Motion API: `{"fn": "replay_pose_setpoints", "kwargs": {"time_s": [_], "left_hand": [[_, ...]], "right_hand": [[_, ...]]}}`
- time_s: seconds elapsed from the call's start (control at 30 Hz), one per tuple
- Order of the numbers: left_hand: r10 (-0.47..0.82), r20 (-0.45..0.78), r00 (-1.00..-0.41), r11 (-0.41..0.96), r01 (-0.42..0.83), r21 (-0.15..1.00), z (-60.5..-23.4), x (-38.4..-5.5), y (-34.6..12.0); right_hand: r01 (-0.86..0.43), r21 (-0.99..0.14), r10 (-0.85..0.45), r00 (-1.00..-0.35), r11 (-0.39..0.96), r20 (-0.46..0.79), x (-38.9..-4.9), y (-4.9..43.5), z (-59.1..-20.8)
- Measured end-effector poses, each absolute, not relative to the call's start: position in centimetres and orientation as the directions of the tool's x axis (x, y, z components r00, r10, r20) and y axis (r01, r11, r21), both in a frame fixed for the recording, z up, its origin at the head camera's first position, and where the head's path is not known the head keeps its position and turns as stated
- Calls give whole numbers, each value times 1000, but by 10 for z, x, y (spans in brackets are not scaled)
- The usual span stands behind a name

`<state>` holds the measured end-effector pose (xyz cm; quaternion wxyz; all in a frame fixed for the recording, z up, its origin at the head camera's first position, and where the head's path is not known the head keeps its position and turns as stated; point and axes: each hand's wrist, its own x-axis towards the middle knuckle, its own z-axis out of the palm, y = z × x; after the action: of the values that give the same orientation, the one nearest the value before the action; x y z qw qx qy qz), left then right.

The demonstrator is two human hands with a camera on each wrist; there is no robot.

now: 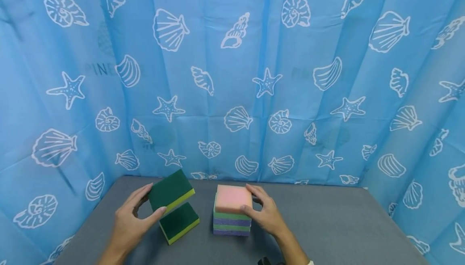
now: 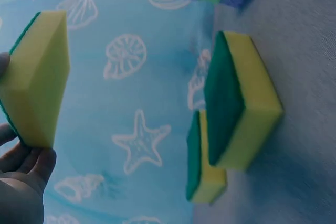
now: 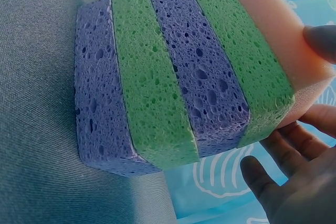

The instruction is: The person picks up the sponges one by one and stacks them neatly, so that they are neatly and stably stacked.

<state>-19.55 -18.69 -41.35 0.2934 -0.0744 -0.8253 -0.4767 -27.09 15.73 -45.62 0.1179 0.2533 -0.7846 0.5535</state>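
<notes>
Between the thumb and fingers of my left hand (image 1: 131, 221) is a yellow sponge with a dark green scouring side (image 1: 170, 191), tilted and raised off the table. Below it, a similar scouring sponge (image 1: 180, 221) lies green side up. The left wrist view shows another such sponge (image 2: 211, 186) behind that one; the raised sponge seems to hide it in the head view. My right hand (image 1: 268, 212) pinches a pink sponge (image 1: 232, 198) by its right-hand part. This pink sponge sits on a stack of alternating purple and green sponges (image 1: 231, 228), purple at the bottom.
A grey cloth-like tabletop (image 1: 327, 224) spreads under everything. Behind and at both sides hangs a blue curtain (image 1: 232, 79) printed with white shells and starfish. A small black object (image 1: 264, 261) shows at the bottom edge near the right forearm.
</notes>
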Motion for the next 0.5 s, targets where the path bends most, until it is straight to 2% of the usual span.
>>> {"fn": "replay_pose_setpoints", "kwargs": {"time_s": [0.27, 0.5], "left_hand": [[-42, 624, -780, 462, 539, 705, -402, -211, -169], [32, 571, -821, 410, 531, 741, -398, -224, -157]], "right_hand": [[-536, -801, -260, -841, 269, 475, -271, 157, -458], [-547, -790, -271, -834, 278, 481, -256, 153, -436]]}}
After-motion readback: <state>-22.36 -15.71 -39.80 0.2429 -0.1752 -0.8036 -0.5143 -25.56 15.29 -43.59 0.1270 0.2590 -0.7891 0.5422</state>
